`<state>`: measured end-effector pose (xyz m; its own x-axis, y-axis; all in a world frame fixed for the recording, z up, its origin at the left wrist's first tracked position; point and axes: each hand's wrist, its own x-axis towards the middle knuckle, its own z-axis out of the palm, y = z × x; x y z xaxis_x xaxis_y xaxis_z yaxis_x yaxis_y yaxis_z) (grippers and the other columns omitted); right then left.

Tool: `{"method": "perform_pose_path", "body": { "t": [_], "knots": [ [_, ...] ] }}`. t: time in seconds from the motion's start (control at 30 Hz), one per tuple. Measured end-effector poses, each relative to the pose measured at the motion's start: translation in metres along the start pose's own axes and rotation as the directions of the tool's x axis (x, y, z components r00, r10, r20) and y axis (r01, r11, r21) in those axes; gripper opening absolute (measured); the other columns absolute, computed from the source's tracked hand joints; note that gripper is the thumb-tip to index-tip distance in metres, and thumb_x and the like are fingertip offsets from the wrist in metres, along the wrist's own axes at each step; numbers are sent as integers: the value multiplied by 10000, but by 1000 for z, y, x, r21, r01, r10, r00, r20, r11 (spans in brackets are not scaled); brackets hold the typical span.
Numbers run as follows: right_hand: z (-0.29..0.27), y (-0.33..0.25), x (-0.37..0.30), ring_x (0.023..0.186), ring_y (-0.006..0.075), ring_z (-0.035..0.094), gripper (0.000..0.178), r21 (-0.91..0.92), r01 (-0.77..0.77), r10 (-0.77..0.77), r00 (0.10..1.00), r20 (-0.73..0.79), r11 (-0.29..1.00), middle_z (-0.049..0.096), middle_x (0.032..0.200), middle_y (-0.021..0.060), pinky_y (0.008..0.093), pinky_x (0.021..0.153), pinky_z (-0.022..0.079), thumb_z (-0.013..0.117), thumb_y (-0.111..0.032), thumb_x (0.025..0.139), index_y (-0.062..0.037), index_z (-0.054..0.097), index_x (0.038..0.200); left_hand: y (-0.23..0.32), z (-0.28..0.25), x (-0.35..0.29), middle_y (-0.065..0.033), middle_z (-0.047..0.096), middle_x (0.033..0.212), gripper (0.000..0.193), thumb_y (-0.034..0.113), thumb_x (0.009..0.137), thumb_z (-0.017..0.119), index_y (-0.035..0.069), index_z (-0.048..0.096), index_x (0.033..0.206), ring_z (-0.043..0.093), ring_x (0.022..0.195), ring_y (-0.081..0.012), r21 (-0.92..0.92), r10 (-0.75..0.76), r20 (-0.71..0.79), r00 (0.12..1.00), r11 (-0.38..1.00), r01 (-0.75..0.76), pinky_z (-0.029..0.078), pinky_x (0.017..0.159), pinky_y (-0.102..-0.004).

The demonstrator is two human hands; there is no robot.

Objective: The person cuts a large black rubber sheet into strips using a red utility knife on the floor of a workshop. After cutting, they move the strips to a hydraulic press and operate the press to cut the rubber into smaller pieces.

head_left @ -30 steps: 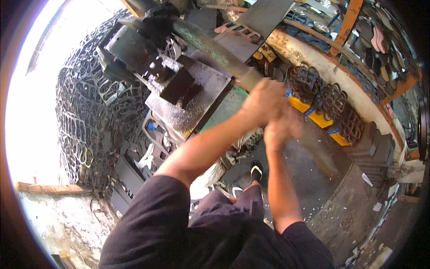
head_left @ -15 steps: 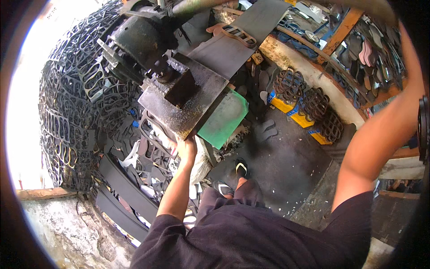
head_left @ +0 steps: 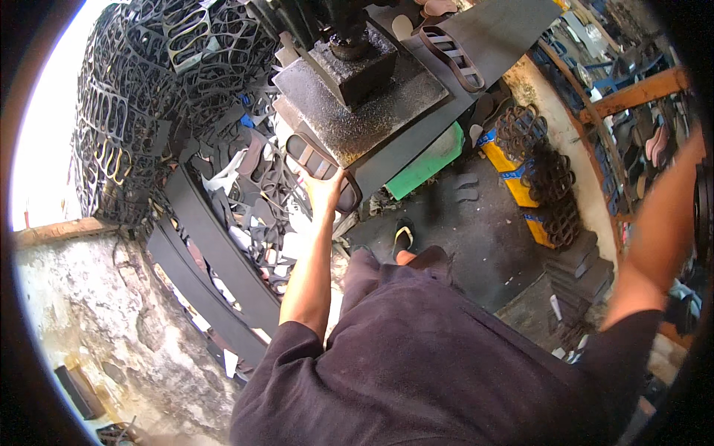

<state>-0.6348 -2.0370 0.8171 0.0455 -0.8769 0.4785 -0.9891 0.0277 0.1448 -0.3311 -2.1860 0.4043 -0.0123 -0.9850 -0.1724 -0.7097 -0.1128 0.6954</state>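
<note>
My left hand [head_left: 324, 192] is closed on a sole-shaped cutting die [head_left: 300, 150], a dark frame with bars across it. The die stands against the near-left side of the press's square metal plate [head_left: 405, 100], and my hand covers part of its middle. Above the plate sits the dark press head and block [head_left: 364, 70]. A black sheet [head_left: 401, 152] runs under the plate and on to the upper right. A second cutting die [head_left: 451, 59] with crossbars lies on that sheet. My right arm [head_left: 647, 245] is raised at the right edge, blurred, with its hand out of view.
Below the sheet shows a green board [head_left: 428, 163]. Bundles of dark looped offcuts [head_left: 547, 178] lie on yellow boxes [head_left: 513, 178] to the right. A tall heap of cut-out scrap [head_left: 126, 97] stands at left, near long black strips [head_left: 216, 238]. My sandalled foot [head_left: 404, 235] is below.
The view has shifted, so the press sits further up and right. The left hand now grips the die beside the plate, the die is tilted up into sight, and less green board shows.
</note>
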Motion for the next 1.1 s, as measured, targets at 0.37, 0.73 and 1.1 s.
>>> {"method": "perform_pose_path", "body": {
  "t": [0.37, 0.73, 1.1],
  "knots": [
    [305, -108, -211, 1501, 334, 221, 801, 285, -421, 232, 824, 517, 861, 273, 1621, 82, 553, 1188, 248, 600, -546, 899, -251, 273, 1568, 45, -9, -37, -138, 604, 1183, 769, 168, 776, 855, -38, 405, 1364, 603, 1068, -233, -710, 19, 103, 994, 702, 60, 518, 900, -350],
    [302, -140, -209, 1471, 482, 194, 846, 311, -491, 342, 838, 426, 814, 246, 1586, 253, 589, 1165, 259, 659, -558, 868, -174, 336, 1549, 3, 36, -3, -188, 502, 1403, 772, 570, 986, 535, -47, 427, 1437, 501, 1268, -294, -518, -75, 317, 945, 821, 239, 414, 1050, -380],
    [328, -90, -222, 1505, 377, 192, 824, 116, -576, 500, 778, 379, 809, 290, 1604, 152, 643, 1174, 168, 569, -708, 830, -294, 403, 1522, 47, 50, -7, -130, 564, 1321, 565, 495, 1012, 527, 37, 532, 1342, 569, 1159, -262, -680, -36, 280, 959, 698, 225, 543, 838, -420]
  ]
}}
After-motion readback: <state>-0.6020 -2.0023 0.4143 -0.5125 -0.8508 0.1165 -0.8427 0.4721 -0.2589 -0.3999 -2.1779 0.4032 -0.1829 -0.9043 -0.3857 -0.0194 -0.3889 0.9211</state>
